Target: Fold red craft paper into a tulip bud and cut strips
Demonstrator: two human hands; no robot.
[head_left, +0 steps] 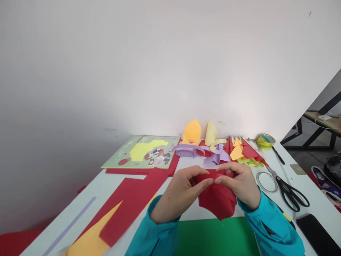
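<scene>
A piece of folded red paper point(217, 201) is held up between my two hands, above the green sheet point(215, 236) at the table's front. My left hand point(186, 192) pinches its upper edge between thumb and fingers. Close beside it, my right hand point(241, 181) grips the same edge, the two thumbs almost meeting. The paper's lower part hangs down and ends in a point. My fingers hide part of its top edge.
Scissors point(289, 190), a clear tape roll point(266, 182) and a black phone point(318, 233) lie at right. Paper shapes point(241, 151) and a yellow-green tape roll point(265, 141) stand by the wall. Red paper strips point(133, 195) and a printed pad point(122, 156) lie at left.
</scene>
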